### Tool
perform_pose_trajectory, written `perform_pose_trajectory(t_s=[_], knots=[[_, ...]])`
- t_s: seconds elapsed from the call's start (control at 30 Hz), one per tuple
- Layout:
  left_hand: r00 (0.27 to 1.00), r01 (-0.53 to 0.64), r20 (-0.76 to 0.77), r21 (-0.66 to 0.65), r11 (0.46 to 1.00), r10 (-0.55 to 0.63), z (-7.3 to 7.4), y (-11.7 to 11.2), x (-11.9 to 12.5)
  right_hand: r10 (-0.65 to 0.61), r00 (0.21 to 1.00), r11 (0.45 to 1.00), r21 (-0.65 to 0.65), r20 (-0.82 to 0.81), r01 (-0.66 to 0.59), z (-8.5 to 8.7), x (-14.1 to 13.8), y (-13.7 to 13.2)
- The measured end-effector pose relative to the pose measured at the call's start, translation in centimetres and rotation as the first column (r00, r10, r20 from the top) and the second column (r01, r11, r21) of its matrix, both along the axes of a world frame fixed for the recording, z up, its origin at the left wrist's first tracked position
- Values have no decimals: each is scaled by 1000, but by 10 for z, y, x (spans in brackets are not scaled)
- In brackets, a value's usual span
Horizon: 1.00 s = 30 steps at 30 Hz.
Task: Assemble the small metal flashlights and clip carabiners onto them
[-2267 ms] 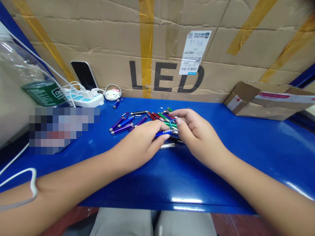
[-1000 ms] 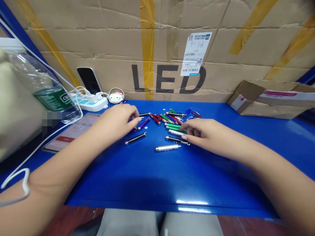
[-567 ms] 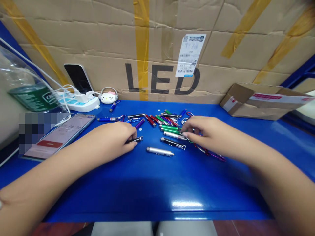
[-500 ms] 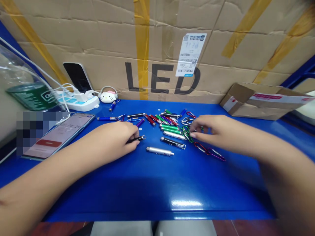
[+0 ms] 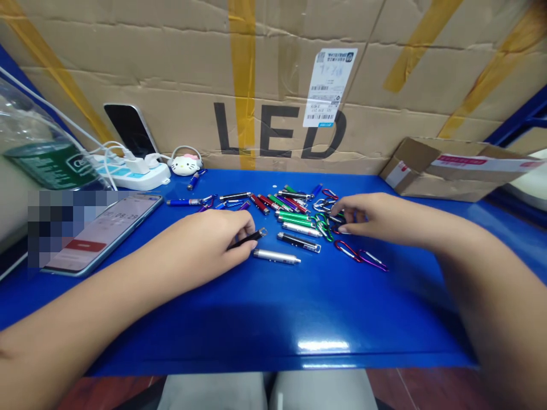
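Observation:
My left hand (image 5: 233, 236) is closed around a slim black penlight (image 5: 252, 237), whose wire end loop points right. Just below its fingertips lies a silver penlight (image 5: 277, 257). Right of that, a black penlight (image 5: 299, 242) rests flat. My right hand (image 5: 359, 215) is at the right edge of the pile, fingers curled on a dark carabiner (image 5: 338, 217) that they partly hide. Green carabiners (image 5: 323, 226) lie beside its fingertips. A red carabiner (image 5: 347, 250) and a purple carabiner (image 5: 374, 260) lie below it. Green penlights (image 5: 294, 221) and a second silver penlight (image 5: 301, 229) sit between the hands.
Behind the blue table (image 5: 273, 319) stands a large cardboard box (image 5: 171, 68). At left are a phone (image 5: 102, 233), a power strip (image 5: 149, 177), a white cat-faced item (image 5: 186, 165) and a plastic bottle (image 5: 47, 165). An open small carton (image 5: 453, 171) stands back right.
My left hand has moved a little right with the black penlight, nearer the silver one. My right hand has shifted only slightly at the carabiners. The view has tilted slightly.

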<state>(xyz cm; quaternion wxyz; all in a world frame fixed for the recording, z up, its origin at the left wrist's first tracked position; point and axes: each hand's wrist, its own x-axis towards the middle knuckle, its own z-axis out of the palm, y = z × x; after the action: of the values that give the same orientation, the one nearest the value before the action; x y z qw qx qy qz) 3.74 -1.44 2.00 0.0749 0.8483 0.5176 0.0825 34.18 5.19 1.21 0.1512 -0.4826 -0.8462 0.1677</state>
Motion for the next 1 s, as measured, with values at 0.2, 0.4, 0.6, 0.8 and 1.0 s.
perform_pose_trajectory(t_s=[0.2, 0.4, 0.6, 0.8, 1.0], knots=[[999, 25, 41, 6, 1000, -25, 1, 0, 1, 32, 987, 998, 57, 157, -41, 2, -13, -3], [982, 40, 185, 8, 999, -41, 0, -3, 6, -5, 993, 1000, 26, -120, 8, 11, -28, -18], [966, 99, 236, 44, 994, -106, 0, -5, 12, -18, 894, 948, -292, -448, -128, 8, -54, -38], [968, 112, 217, 87, 990, -128, -1, -3, 13, -130, 732, 835, -473, -668, -283, 11, -62, -45], [949, 164, 248, 134, 977, -193, -8, -5, 16, -234, 732, 861, -486, -639, -149, 1, -71, -41]])
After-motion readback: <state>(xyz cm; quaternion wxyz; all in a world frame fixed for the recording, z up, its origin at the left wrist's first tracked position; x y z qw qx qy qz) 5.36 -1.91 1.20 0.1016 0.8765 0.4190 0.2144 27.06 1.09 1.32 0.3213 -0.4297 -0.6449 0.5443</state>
